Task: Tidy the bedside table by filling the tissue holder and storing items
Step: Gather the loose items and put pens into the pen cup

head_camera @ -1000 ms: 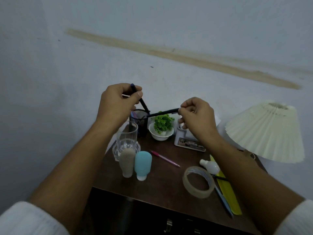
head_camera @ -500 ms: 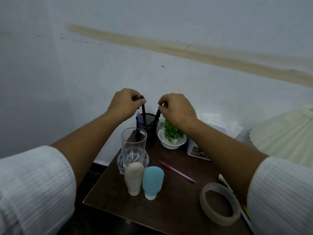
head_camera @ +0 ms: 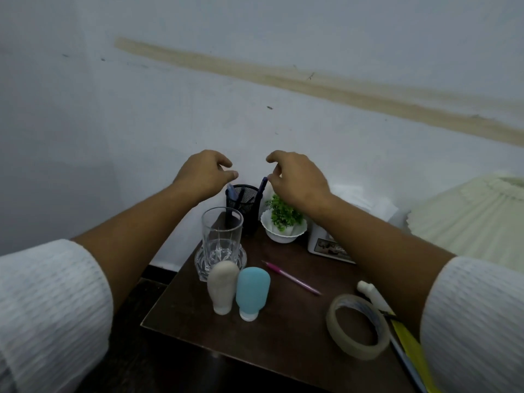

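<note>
Hovering just above the black mesh cup (head_camera: 247,207), the left hand (head_camera: 204,174) and right hand (head_camera: 297,180) are hanging loosely curled, gripping nothing. Pens (head_camera: 262,188) are standing in the cup. The tissue holder (head_camera: 320,243) is sitting on the surface (head_camera: 283,324) behind the right forearm, beside a potted plant (head_camera: 283,219).

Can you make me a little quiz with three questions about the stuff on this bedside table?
1. True or false: the pink pen lies flat on the table.
2. What stands right beside the blue bottle? A) beige bottle B) tape roll C) lamp
3. Fill in: the black mesh cup holds ___.

Key: 1 true; 2 A; 3 pens.
</note>
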The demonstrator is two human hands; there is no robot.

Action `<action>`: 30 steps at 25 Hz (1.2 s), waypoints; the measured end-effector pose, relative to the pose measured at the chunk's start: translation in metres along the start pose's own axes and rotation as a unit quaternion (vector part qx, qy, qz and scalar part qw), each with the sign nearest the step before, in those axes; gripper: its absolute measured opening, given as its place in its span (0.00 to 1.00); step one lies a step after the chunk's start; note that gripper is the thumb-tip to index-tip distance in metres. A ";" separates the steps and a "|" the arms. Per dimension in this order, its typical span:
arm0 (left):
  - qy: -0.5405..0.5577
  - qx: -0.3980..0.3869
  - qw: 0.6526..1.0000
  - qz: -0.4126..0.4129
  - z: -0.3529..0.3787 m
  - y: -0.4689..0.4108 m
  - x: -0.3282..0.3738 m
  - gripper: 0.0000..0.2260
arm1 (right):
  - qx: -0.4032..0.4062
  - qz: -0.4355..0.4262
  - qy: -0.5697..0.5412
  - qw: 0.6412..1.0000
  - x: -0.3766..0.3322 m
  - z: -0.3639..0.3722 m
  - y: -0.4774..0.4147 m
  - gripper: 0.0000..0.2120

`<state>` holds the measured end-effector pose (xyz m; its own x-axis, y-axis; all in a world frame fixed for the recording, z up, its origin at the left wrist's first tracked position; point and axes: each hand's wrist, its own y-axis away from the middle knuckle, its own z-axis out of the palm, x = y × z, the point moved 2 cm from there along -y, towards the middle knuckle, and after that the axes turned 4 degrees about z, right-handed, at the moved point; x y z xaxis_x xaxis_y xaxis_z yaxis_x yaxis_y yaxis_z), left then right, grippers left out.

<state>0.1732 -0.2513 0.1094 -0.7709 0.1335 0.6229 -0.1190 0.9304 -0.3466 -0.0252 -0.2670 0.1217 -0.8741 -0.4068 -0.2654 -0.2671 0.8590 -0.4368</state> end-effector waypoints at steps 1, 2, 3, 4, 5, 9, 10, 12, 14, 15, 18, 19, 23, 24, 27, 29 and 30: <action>0.019 0.014 1.000 0.013 -0.008 0.008 0.012 0.17 | 0.002 0.008 -0.013 1.000 0.001 -0.011 0.007 0.19; 0.043 0.025 0.998 0.028 -0.016 0.021 0.027 0.16 | 0.001 0.018 -0.027 0.999 0.003 -0.023 0.016 0.17; 0.073 0.032 0.996 0.042 -0.023 0.034 0.043 0.14 | 0.000 0.025 -0.040 0.999 0.004 -0.033 0.026 0.14; 0.105 0.033 0.992 0.054 -0.027 0.049 0.061 0.13 | -0.004 0.030 -0.049 0.998 0.006 -0.042 0.037 0.12; 0.132 0.027 0.989 0.064 -0.028 0.064 0.076 0.11 | -0.009 0.031 -0.057 0.998 0.010 -0.050 0.050 0.10; 0.214 -0.040 0.974 0.055 -0.001 0.124 0.119 0.08 | -0.057 0.061 -0.076 0.994 0.035 -0.058 0.105 0.05; 0.236 -0.061 0.969 0.037 0.011 0.138 0.124 0.08 | -0.069 0.081 -0.080 0.991 0.044 -0.056 0.117 0.04; 0.254 -0.094 0.963 0.004 0.035 0.159 0.126 0.08 | -0.088 0.116 -0.080 0.986 0.059 -0.052 0.137 0.04; 0.253 -0.102 0.962 -0.017 0.055 0.174 0.121 0.11 | -0.105 0.127 -0.072 0.984 0.070 -0.045 0.155 0.03; 0.257 -0.102 0.961 -0.023 0.062 0.179 0.119 0.12 | -0.117 0.124 -0.063 0.983 0.074 -0.039 0.163 0.03; 0.276 -0.100 0.955 -0.043 0.075 0.179 0.118 0.14 | -0.154 0.105 -0.010 0.982 0.078 -0.013 0.170 0.04; 0.297 -0.096 0.948 -0.054 0.077 0.178 0.119 0.12 | -0.164 0.101 0.010 0.981 0.079 -0.002 0.168 0.06; 0.384 -0.056 0.916 -0.103 0.083 0.168 0.116 0.10 | -0.196 0.095 0.068 0.974 0.080 0.035 0.157 0.10; 0.387 -0.045 0.915 -0.099 0.083 0.166 0.114 0.12 | -0.194 0.095 0.072 0.974 0.079 0.038 0.155 0.09; 0.398 -0.014 0.914 -0.076 0.084 0.163 0.112 0.12 | -0.163 0.111 0.070 0.978 0.080 0.029 0.155 0.07; 0.397 0.005 0.916 -0.052 0.085 0.164 0.114 0.10 | -0.108 0.151 0.000 0.983 0.084 0.008 0.163 0.08; 0.387 0.018 0.921 -0.042 0.087 0.165 0.115 0.10 | -0.083 0.177 -0.066 0.978 0.086 -0.005 0.170 0.08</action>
<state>0.0104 -0.1121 0.0635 -0.0825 0.2769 0.9573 -0.1887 0.9389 -0.2878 -0.1476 -0.1541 0.0290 -0.8665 -0.1026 -0.4886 -0.0299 0.9876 -0.1544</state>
